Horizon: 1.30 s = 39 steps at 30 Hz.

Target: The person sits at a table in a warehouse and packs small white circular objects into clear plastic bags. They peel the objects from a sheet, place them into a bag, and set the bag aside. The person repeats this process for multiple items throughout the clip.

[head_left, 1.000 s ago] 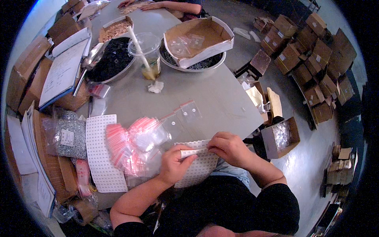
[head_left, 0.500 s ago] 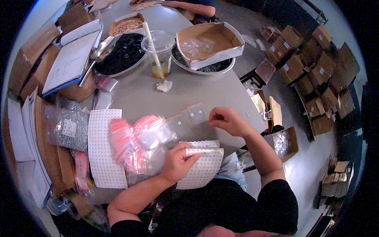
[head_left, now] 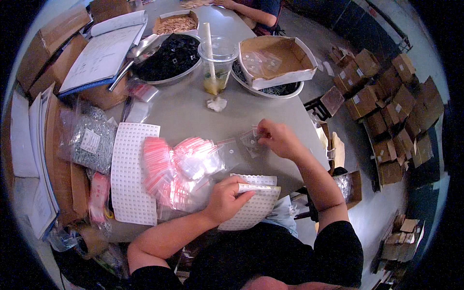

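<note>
My left hand (head_left: 226, 200) grips a white sheet of small printed stickers (head_left: 256, 209), its upper part folded over between thumb and fingers. To the right, my right hand (head_left: 281, 140) is closed in a pinch at the edge of a small clear zip bag (head_left: 249, 143); the fingertips partly hide where they meet it. That bag lies tilted over the table and bears a small round label. Beside it, another clear bag with a white sticker (head_left: 231, 152) overlaps a fanned pile of red-edged zip bags (head_left: 166, 169). A second sticker sheet (head_left: 131, 174) lies left of the pile.
Farther back stand a lidded drink cup with a straw (head_left: 216, 72), a bowl of black parts (head_left: 169, 60) and a white-edged carton (head_left: 278, 60) on a bowl of screws. A bag of metal screws (head_left: 89, 137) and a clipboard (head_left: 104, 55) are at left. Another person's arm (head_left: 253, 14) rests at the far end.
My right hand has come onto a small clear bag, which now lies at a steeper tilt, apart from the labelled bag beside it. My left hand keeps the sticker sheet. The view has shifted slightly.
</note>
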{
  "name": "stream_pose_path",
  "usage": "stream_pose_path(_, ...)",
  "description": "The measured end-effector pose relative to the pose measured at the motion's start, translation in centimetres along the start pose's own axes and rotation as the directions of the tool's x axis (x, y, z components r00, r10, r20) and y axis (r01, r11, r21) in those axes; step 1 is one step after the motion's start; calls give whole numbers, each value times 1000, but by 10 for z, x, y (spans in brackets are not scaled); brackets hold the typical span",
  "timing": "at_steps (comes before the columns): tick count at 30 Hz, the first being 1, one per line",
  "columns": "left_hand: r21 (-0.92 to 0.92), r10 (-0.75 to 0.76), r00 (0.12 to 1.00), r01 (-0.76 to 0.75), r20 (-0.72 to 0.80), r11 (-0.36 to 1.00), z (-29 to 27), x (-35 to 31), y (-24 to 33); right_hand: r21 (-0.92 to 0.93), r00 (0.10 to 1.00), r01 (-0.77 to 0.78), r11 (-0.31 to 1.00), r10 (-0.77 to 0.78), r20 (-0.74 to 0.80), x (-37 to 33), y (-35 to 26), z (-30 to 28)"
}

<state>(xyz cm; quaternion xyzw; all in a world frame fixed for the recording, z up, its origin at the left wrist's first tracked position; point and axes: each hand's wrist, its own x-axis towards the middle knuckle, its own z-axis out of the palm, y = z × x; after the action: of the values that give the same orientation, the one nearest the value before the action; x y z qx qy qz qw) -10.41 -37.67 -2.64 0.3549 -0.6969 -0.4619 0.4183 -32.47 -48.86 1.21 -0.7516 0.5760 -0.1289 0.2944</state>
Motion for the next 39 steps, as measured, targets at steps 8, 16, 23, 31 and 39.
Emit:
stream_pose_path(8,-2,-54,998,54,13,999,-2,-1,-1,-6,990,131,991,-130,60,-1,-19,10)
stream_pose_path(16,-52,-86,996,87,24,995,1,-2,-5,-269,971,234,934,-240,9,-7,3,25)
stream_pose_path(23,-101,-86,996,83,-26,991,1,-1,-2,-249,976,3,968,-56,-209,-6,-4,12)
stream_pose_path(31,-123,-189,981,182,-46,976,-3,0,5,99,940,265,959,-279,197,-83,-28,-14)
stream_pose_path(39,-54,-155,988,153,-16,987,-5,2,7,128,906,356,926,-376,197,-64,-21,-22)
